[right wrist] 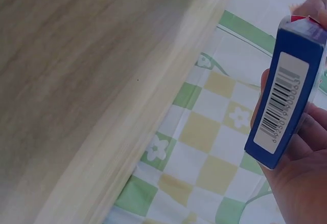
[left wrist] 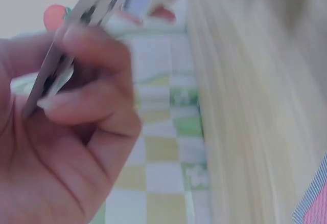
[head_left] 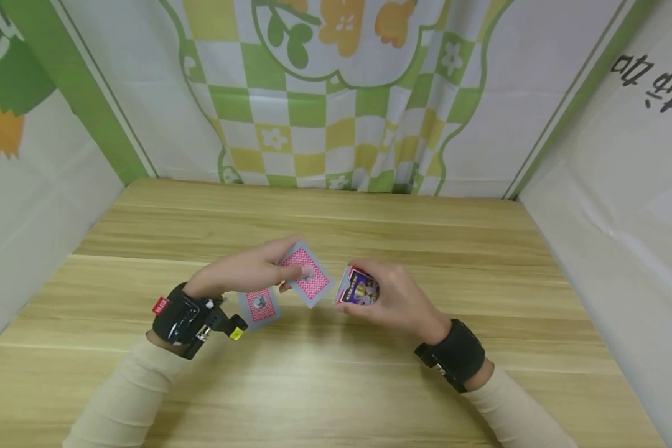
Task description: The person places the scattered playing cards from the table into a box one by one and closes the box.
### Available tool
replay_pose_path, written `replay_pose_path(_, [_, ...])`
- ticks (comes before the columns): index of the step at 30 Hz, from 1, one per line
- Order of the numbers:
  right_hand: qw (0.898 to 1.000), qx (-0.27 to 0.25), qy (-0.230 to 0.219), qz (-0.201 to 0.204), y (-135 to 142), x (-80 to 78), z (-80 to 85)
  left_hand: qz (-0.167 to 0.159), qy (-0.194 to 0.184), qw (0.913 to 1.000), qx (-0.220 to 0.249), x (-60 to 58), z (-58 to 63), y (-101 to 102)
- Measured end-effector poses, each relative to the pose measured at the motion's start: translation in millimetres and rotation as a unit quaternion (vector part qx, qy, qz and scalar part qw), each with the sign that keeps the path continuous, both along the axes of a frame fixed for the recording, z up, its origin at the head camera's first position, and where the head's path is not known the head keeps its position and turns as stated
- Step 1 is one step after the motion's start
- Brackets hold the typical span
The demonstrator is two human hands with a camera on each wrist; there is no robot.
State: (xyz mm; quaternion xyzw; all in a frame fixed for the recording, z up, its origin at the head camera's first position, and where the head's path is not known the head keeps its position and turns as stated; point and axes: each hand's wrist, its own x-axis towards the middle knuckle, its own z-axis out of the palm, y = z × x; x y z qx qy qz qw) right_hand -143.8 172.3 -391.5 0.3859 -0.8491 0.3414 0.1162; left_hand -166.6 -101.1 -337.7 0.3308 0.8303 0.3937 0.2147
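1. Pinching a playing card (head_left: 310,280), the left hand (head_left: 241,272) is held just above the wooden table (head_left: 336,386), a little left of centre; thumb on the red patterned back, fingers underneath. The card is tilted, one corner pointing down toward the table.
2. Left wrist view: fingers (left wrist: 94,55) curled round the card's edge (left wrist: 76,35); the picture is blurred and the card's face cannot be read.
3. A second card (head_left: 260,307), same red back with a grey border, lies flat on the table just near of the left hand, close to the black wrist strap (head_left: 187,319).
4. Right hand (head_left: 394,297) grips a card box (head_left: 357,287), just right of the pinched card, apart from it by a narrow gap. Fingers wrap the box from the far side; the printed purple front faces left.
5. Right wrist view: the box (right wrist: 288,101) is blue, with a white barcode label on one narrow side, and rests against the curled fingers (right wrist: 306,132).
6. Backdrop (head_left: 336,93): green-and-yellow checked cloth with flowers along the far edge; white panels left and right.
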Motion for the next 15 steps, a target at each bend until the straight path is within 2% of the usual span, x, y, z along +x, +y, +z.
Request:
replay_pose_path(3, [1.0, -0.001, -0.002, 0.008, 0, 0.7, -0.3, 0.022, 0.004, 0.9993, 0.029, 7.1, 6.2, 10])
replay_pose_path(8, [1.0, -0.004, -0.009, 0.013, -1, 1.8, 1.4, 0.04, -0.003, 0.9983, 0.043, 16.5, 16.0, 19])
replay_pose_path(11, [1.0, -0.007, -0.016, 0.017, -1, 1.9, 2.2, 0.04, -0.004, 0.9981, 0.047, 13.7, 10.7, 19])
replay_pose_path(15, [1.0, -0.007, -0.008, 0.016, -1, 1.8, 2.6, 0.039, -0.01, 0.9977, 0.055, 6.0, -4.1, 18])
